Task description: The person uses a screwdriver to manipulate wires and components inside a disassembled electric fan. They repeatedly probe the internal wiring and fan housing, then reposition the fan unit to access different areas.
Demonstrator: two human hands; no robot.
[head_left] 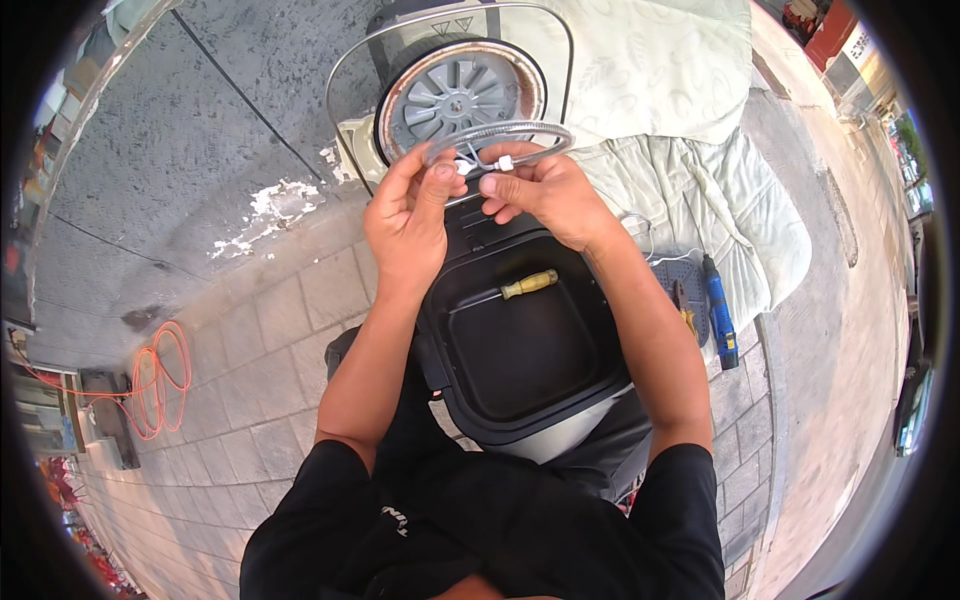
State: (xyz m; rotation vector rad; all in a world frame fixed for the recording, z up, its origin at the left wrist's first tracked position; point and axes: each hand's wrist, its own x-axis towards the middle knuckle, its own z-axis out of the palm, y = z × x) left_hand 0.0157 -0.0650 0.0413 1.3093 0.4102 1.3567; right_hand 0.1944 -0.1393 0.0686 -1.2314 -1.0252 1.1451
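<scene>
On block paving (pixel 230 415) beside a peeling grey wall (pixel 150 130): one silvery ring (pixel 512 128), pinched by left hand (pixel 412 205) and right hand (pixel 555 200) before a round metal plate (pixel 460 95). Plate's lower edge hidden behind ring and hands; white fittings (pixel 505 162) partly covered by fingertips (pixel 443 176).

I count my two hands (pixel 412 212), one looped tube (pixel 500 129) with two white end pieces (pixel 505 162), one black basin (pixel 520 370) with one yellow-handled screwdriver (pixel 530 285) near its far edge, one round slotted plate (pixel 458 100), one coil of orange cord (pixel 137 385), one pale cloth (pixel 660 70), and by its near edge one blue power driver (pixel 718 305) and one pair of pliers (pixel 683 300)
</scene>
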